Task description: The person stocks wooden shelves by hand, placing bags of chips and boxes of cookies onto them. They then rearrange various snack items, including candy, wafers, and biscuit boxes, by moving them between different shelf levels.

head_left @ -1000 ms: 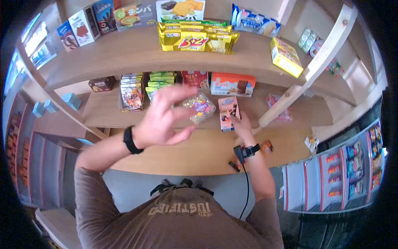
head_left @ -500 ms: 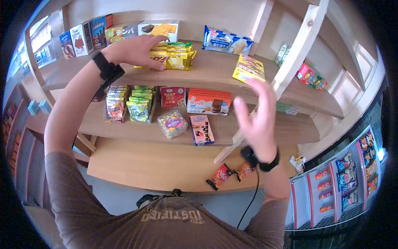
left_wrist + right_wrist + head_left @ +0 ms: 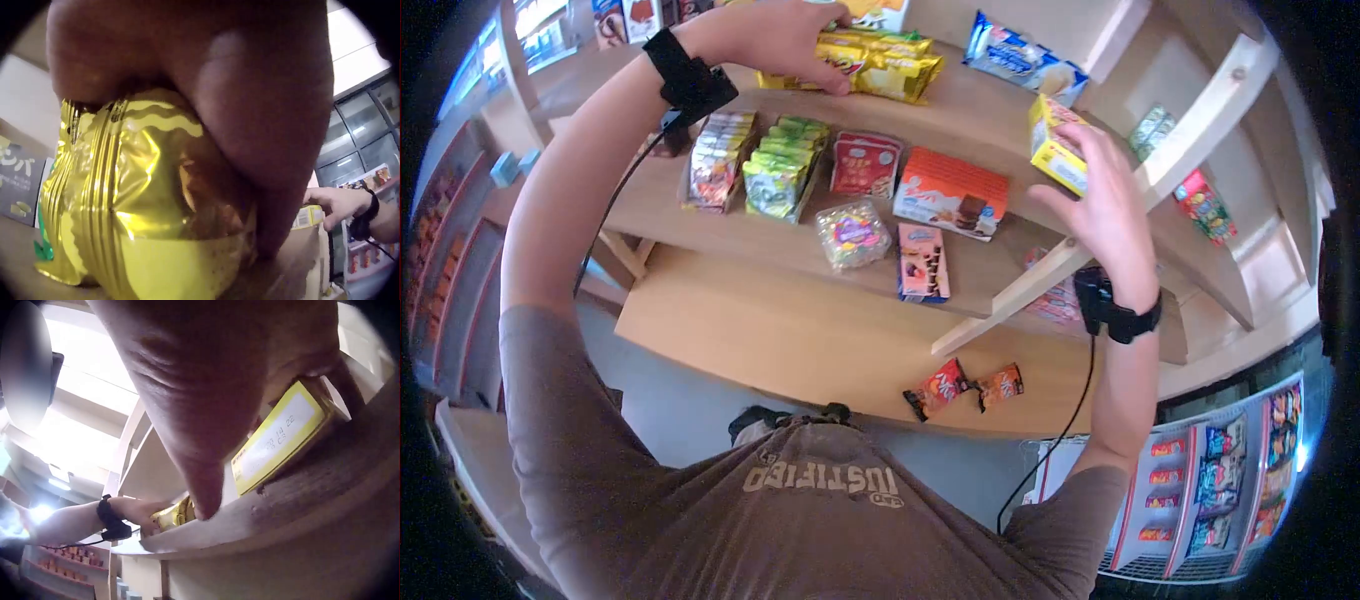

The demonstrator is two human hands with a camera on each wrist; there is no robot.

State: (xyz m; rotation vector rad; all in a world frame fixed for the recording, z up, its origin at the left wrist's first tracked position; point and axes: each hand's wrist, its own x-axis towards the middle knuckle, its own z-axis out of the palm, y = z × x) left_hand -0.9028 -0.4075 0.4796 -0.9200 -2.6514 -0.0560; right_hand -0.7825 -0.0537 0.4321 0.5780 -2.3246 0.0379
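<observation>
On the upper shelf, my left hand [image 3: 775,38] grips a row of yellow biscuit packs [image 3: 895,72] from the left, thumb across their front. The left wrist view shows the thumb and palm close round a shiny yellow pack [image 3: 150,206]; the other fingers are mostly hidden. My right hand [image 3: 1115,215] is beside a yellow box [image 3: 1052,150] near the shelf's right end, its thumb spread wide from the fingers. In the right wrist view the fingers reach over the far side of that box [image 3: 281,444], while the thumb stands apart from it.
Below, the lower shelf holds pouches [image 3: 780,175], a red packet [image 3: 866,165], an orange box [image 3: 952,192], a clear candy tub [image 3: 853,235] and a pink box [image 3: 922,265]. A slanted wooden post [image 3: 1025,290] stands near my right forearm. Blue-white wafers [image 3: 1022,58] lie behind.
My right hand let go of the pink box and moved up to the yellow box. The left hand went from over the lower shelf to the yellow packs. The head view shifted.
</observation>
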